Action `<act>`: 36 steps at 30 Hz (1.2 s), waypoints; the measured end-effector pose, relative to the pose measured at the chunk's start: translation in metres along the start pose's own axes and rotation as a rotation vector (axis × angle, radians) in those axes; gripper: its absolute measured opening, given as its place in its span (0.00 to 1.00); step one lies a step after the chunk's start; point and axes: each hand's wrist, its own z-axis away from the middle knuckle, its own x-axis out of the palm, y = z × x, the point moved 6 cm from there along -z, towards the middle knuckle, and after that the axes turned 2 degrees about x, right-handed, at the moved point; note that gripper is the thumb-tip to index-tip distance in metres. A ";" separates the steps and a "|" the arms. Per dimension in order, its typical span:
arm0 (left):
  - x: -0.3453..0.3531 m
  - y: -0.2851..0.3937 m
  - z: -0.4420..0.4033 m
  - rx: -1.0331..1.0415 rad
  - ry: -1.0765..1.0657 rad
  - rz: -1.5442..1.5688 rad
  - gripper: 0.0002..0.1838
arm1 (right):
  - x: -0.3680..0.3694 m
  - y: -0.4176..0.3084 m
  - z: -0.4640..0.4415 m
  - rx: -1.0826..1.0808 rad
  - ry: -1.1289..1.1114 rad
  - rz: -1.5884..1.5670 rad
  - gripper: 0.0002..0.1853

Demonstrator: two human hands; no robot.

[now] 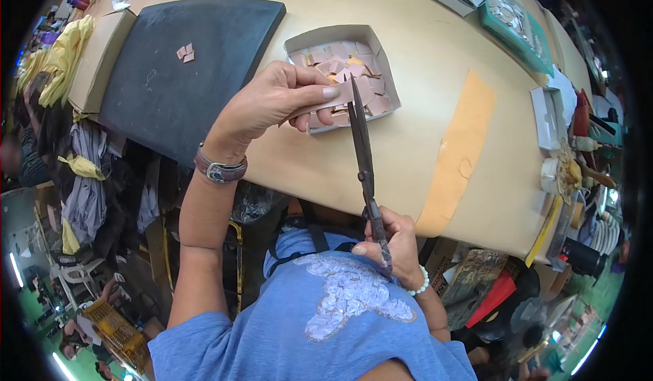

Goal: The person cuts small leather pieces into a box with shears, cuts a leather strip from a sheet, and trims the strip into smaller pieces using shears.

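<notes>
Our left hand [262,99] pinches the strip [345,93]; it seems light, bendy; best gripped clear of the scissors [362,146] our right hand [403,246] holds.

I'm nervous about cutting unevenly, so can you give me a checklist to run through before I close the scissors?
1. Strip held: ok, pinched in the left hand.
2. Scissors in hand: ok, held in the right hand, blades at the strip.
3. Left fingertips away from the blades: ok, a small gap shows.
4. Box placed to catch the cut piece: ok, it appears beneath the blade tips.
5. Cut width matches the other pieces: cannot tell.
6. All loose pieces in the box: not ok, a few lie on the dark board.
</notes>
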 end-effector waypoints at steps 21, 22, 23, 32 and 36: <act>-0.004 0.000 -0.009 0.022 0.003 0.043 0.14 | 0.009 -0.012 -0.022 -0.081 0.047 -0.011 0.24; -0.005 0.000 -0.010 0.019 0.009 0.046 0.14 | 0.009 -0.011 -0.022 -0.074 0.055 -0.015 0.24; -0.006 0.000 -0.010 0.018 0.008 0.046 0.13 | 0.010 -0.008 -0.022 -0.067 0.064 -0.020 0.24; -0.010 -0.008 -0.012 0.009 0.019 0.099 0.12 | 0.013 -0.013 -0.018 -0.024 0.109 0.074 0.21; -0.014 -0.019 -0.011 -0.019 0.043 0.120 0.13 | 0.015 -0.015 -0.016 -0.004 0.117 0.075 0.22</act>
